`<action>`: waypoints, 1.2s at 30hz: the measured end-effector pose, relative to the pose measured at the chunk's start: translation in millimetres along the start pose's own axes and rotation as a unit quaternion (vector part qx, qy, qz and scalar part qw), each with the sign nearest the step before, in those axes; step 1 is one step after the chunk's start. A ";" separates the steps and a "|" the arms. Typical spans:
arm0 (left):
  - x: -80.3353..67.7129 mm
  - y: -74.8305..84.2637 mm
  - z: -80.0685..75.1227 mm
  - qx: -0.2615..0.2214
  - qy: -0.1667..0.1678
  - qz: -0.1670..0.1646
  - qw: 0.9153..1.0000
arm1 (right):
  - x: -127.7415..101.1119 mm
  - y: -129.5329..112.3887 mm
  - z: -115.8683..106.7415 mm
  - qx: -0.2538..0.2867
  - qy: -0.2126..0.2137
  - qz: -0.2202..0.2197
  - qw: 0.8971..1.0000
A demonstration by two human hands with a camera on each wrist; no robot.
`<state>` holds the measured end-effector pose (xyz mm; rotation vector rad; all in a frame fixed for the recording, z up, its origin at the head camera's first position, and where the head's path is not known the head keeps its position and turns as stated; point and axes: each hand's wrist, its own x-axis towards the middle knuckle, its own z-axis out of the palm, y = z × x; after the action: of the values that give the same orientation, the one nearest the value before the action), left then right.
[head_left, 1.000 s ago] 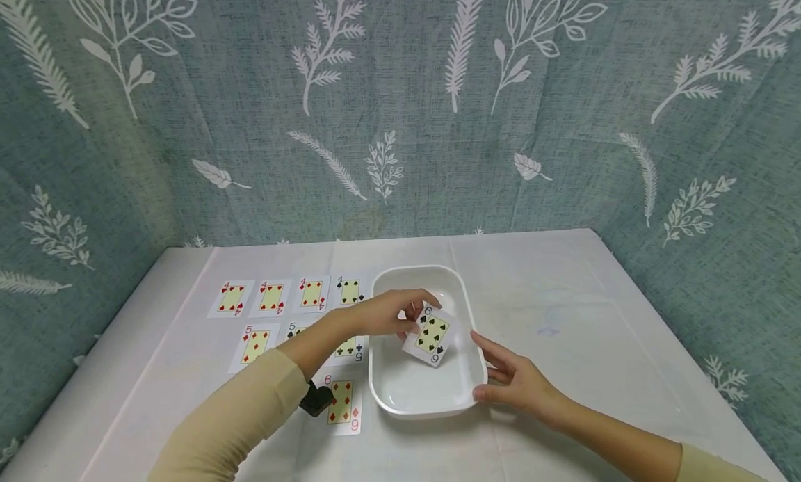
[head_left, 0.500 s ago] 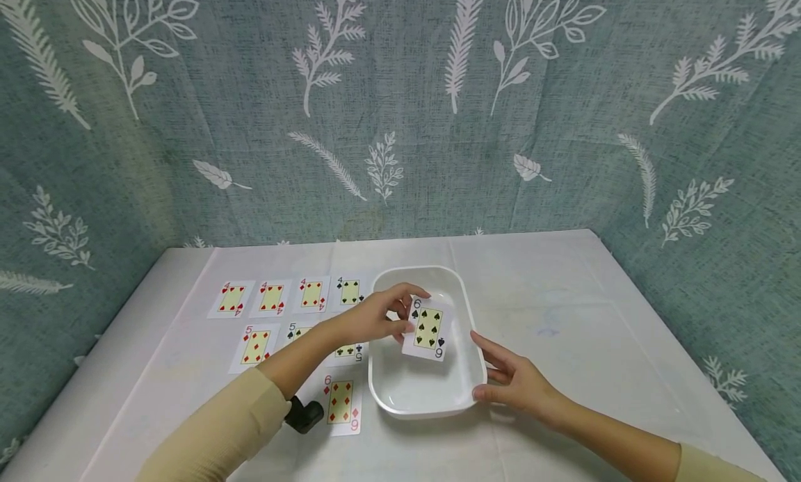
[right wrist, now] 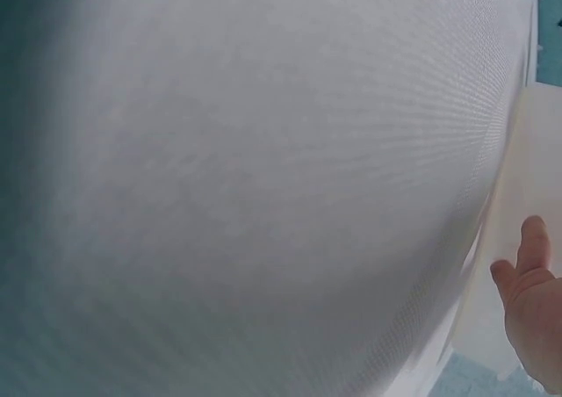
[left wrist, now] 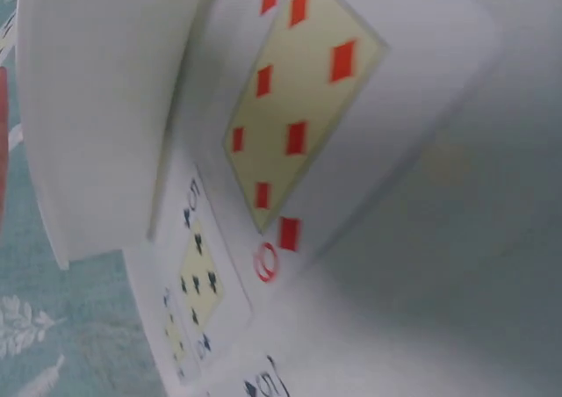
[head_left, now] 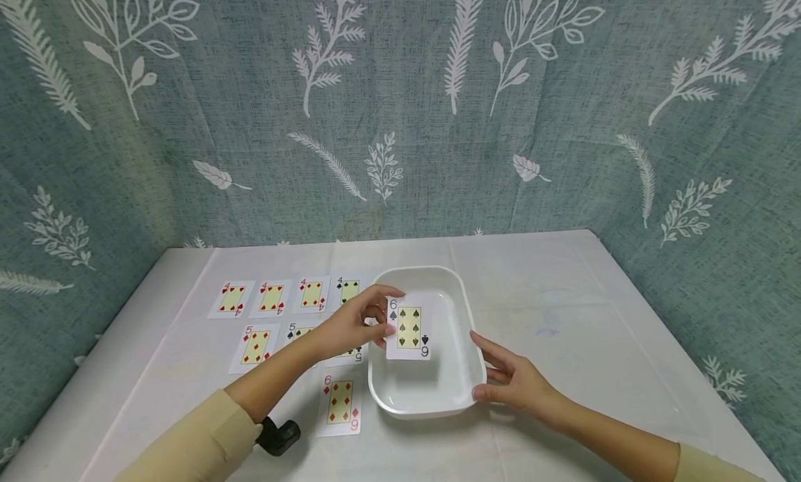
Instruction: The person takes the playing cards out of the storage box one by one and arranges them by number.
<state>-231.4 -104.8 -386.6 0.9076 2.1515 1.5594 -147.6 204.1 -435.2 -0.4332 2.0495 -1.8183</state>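
My left hand [head_left: 353, 323] pinches a six of spades [head_left: 409, 327] by its left edge and holds it face up, above the left side of a white tray [head_left: 459, 287]. My right hand [head_left: 514, 379] rests against the tray's right rim, fingers nearly straight and thumb at the near corner. On the table just left of the tray lies a six of diamonds [head_left: 341, 402], which also shows up close in the left wrist view as the six of diamonds [left wrist: 299, 107] beside the tray's wall [left wrist: 97, 107]. The right wrist view holds only white cloth and my fingertips [right wrist: 531, 300].
Face-up cards lie in rows left of the tray: a back row of fours [head_left: 271, 298], then a five of diamonds [head_left: 256, 346] and two more fives partly behind my left hand. The white table [head_left: 594, 329] stretches right of the tray. A leaf-patterned curtain [head_left: 400, 106] closes the back.
My left hand has carried the six of spades leftward across the tray and turned it from tilted to upright. The right hand has stayed at the tray's rim.
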 end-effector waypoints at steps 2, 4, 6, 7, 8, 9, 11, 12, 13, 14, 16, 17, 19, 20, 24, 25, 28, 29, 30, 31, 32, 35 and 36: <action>-6.0 -0.5 -1.4 -0.001 0.003 -0.003 1.000 | -0.5 0.3 -0.6 -0.001 -0.003 -0.001 1.000; -12.2 -1.1 -3.5 -0.003 0.010 -0.005 1.000 | -0.8 0.4 -1.1 0.000 -0.006 -0.003 1.000; -18.4 -2.2 -6.6 -0.005 0.018 -0.008 1.000 | -0.7 0.6 -1.6 0.002 -0.006 0.000 1.000; -21.6 -2.6 -8.5 -0.005 0.022 -0.008 1.000 | -0.5 0.7 -1.6 0.002 -0.007 0.000 1.000; -24.5 -3.5 -10.3 -0.005 0.024 -0.007 1.000 | -0.3 0.9 -1.6 0.003 -0.008 -0.001 1.000; -27.6 -4.1 -12.0 -0.005 0.027 -0.009 1.000 | -0.2 1.0 -1.6 0.004 -0.008 0.000 1.000; -33.4 -5.1 -15.3 -0.005 0.030 -0.008 1.000 | -0.4 1.1 -1.5 0.004 -0.008 0.001 1.000; -36.1 -5.3 -16.8 -0.006 0.031 -0.007 0.999 | -0.5 1.2 -1.6 0.003 -0.008 0.000 1.000; -39.0 -5.2 -18.3 -0.007 0.033 -0.007 0.999 | -0.6 1.2 -1.7 0.004 -0.009 -0.001 1.000; -41.8 -5.0 -19.7 -0.007 0.035 -0.008 0.999 | -0.6 1.2 -1.7 0.003 -0.009 -0.002 1.000; -47.7 -4.6 -22.4 -0.001 0.037 -0.008 0.999 | -0.6 1.2 -1.7 0.004 -0.009 -0.003 1.000; -50.7 -4.5 -23.7 0.001 0.037 -0.008 0.999 | -0.5 1.2 -1.7 0.004 -0.010 -0.004 1.000; -56.6 -3.9 -25.9 0.008 0.035 -0.010 0.999 | -0.3 1.2 -1.8 0.005 -0.010 -0.004 1.000; -59.5 -3.7 -26.9 0.009 0.033 -0.010 0.999 | -0.3 1.2 -2.0 0.005 -0.010 -0.004 1.000; -70.5 -2.8 -30.8 0.009 0.023 -0.009 1.000 | -0.8 1.2 -2.5 0.004 -0.007 -0.004 1.000; -73.4 -2.8 -31.9 0.009 0.021 -0.007 1.000 | -0.9 1.3 -2.5 0.004 -0.007 -0.004 1.000; -83.8 -3.0 -35.5 0.009 0.017 -0.001 1.000 | -0.8 1.4 -1.8 0.005 -0.009 -0.006 1.000; -87.8 -3.3 -36.7 0.011 0.016 0.002 1.000 | -0.5 1.4 -1.5 0.005 -0.010 -0.008 1.000; -92.0 -3.6 -37.8 0.011 0.017 0.004 1.000 | -0.4 1.3 -1.3 0.005 -0.010 -0.010 1.000; -96.3 -4.2 -38.9 0.012 0.016 0.008 1.000 | -0.3 1.2 -1.2 0.006 -0.010 -0.009 1.000; -100.7 -4.7 -39.9 0.012 0.016 0.009 1.000 | -0.4 0.8 -1.1 0.006 -0.011 -0.009 1.000; -113.4 -7.3 -42.1 0.012 0.020 0.011 1.000 | -0.6 0.3 -1.2 0.009 -0.008 -0.007 1.000; -117.6 -8.3 -42.8 0.010 0.022 0.010 1.000 | -0.9 0.0 -1.3 0.010 -0.008 -0.005 1.000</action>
<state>-172.3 -215.4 -391.2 0.9132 2.1984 1.5838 -147.4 205.7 -435.1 -0.4520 2.0197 -1.8347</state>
